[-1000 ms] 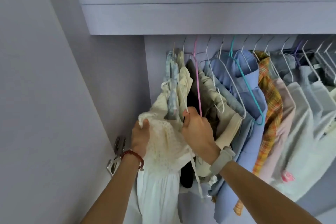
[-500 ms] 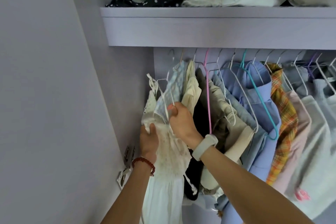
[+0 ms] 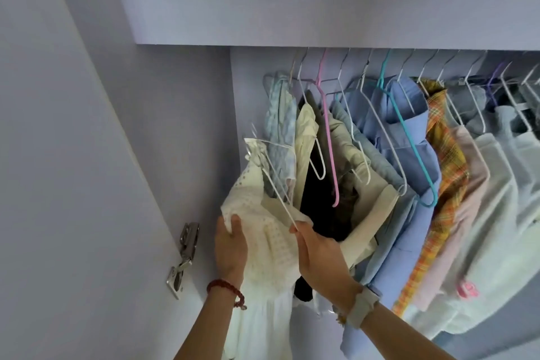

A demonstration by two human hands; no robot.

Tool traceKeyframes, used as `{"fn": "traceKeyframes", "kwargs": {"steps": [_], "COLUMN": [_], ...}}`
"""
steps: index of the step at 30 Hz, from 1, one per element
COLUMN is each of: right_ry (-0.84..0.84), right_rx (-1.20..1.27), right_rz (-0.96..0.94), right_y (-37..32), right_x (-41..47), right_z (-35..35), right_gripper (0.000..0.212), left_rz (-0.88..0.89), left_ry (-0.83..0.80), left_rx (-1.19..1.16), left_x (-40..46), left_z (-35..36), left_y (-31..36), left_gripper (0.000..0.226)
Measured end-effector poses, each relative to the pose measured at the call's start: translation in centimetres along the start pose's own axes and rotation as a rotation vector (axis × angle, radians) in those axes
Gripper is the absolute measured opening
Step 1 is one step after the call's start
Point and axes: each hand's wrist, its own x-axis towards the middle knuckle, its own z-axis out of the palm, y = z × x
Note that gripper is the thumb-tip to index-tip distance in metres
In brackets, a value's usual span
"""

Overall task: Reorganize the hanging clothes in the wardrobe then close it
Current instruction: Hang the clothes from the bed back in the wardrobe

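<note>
A cream eyelet dress (image 3: 264, 245) on a white wire hanger (image 3: 276, 184) is off the rail, tilted at the left end of the wardrobe. My left hand (image 3: 230, 248) grips the dress's left shoulder. My right hand (image 3: 318, 254) pinches the lower end of the hanger wire. Behind hang a pale blue floral garment (image 3: 280, 131), a cream top (image 3: 305, 137), a dark garment on a pink hanger (image 3: 328, 137), blue shirts with a teal hanger (image 3: 409, 143), an orange plaid shirt (image 3: 444, 178) and pale tops (image 3: 496, 213).
A lilac shelf (image 3: 321, 6) runs above the rail, with piled fabric on top. The open wardrobe door (image 3: 58, 184) stands at the left with a metal hinge (image 3: 184, 260). The lilac side wall (image 3: 175, 126) lies just left of the dress.
The cream dress and its hanger have come off the rail and dropped lower, tilted. Both hands moved down with it; my right hand shifted from the bunched clothes to the hanger wire.
</note>
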Motion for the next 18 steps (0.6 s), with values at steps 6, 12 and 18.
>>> {"fn": "traceKeyframes", "kwargs": {"steps": [6, 12, 18], "right_ry": [0.0, -0.016, -0.082], "right_rx": [0.199, 0.31, 0.254], "right_rz": [0.003, 0.042, -0.105], "right_y": [-3.1, -7.2, -4.7], "right_x": [2.0, 5.4, 0.9], "right_z": [1.5, 2.1, 1.0], "right_gripper": [0.046, 0.036, 0.044], "left_rz": [0.007, -0.007, 0.04], "left_ry": [0.1, 0.096, 0.024], "left_rx": [-0.049, -0.074, -0.067], "left_x": [0.2, -0.4, -2.0], "left_z": [-1.5, -2.3, -3.4], "left_y": [0.1, 0.2, -0.5], "left_gripper": [0.04, 0.03, 0.008]}}
